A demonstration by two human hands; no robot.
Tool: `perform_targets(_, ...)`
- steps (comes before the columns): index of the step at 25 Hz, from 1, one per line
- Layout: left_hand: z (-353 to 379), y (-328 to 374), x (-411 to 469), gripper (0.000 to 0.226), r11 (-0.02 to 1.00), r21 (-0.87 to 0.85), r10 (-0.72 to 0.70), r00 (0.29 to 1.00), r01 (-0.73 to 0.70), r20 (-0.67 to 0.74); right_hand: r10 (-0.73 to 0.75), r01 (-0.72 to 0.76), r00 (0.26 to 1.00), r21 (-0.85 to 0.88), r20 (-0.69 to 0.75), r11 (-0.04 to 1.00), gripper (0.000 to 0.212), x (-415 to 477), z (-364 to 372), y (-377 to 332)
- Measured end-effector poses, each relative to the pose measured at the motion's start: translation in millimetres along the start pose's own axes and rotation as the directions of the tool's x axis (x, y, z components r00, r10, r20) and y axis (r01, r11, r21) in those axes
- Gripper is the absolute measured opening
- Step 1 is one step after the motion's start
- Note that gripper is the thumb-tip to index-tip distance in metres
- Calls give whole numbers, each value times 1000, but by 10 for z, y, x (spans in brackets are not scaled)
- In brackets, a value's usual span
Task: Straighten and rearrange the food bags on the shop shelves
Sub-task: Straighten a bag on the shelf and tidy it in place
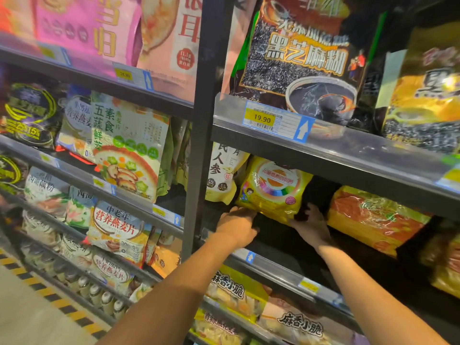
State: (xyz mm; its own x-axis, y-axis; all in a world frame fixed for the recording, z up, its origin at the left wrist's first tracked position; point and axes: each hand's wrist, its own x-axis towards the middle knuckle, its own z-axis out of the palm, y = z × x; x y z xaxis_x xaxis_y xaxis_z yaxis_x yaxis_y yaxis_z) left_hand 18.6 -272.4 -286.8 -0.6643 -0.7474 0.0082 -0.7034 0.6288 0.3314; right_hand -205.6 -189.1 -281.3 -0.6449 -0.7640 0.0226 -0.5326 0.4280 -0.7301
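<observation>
Dark shop shelf (286, 247), both hands gripping yellow bag (273, 192) bottom corners

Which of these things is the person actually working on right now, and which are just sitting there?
In the job now:
- yellow bag, tilted, gripped at its lower corners
- left hand
- right hand
- the shelf it stands on

Just sitting there:
- black sesame bag above
- orange-yellow bag to the right
- price tag reading 19.90
- vegetable oat bag on the left-hand shelves

Ginseng bag (222, 174) left of rainbow bag (272, 191)
</observation>
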Motion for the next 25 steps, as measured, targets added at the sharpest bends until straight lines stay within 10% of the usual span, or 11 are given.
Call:
perform_targets(9, -33, -15, -1253, 58, 978, 130, 205, 867, -163, -455, -156, 127, 988, -488, -19, 864, 65, -1341, -127, -188)
perform_targets(25, -506, -2038, -3971, 83, 813, 124, -388, 689, 568, -612, -812, 838, 546, -126, 205, 531, 69, -3031, 1587, -1933)
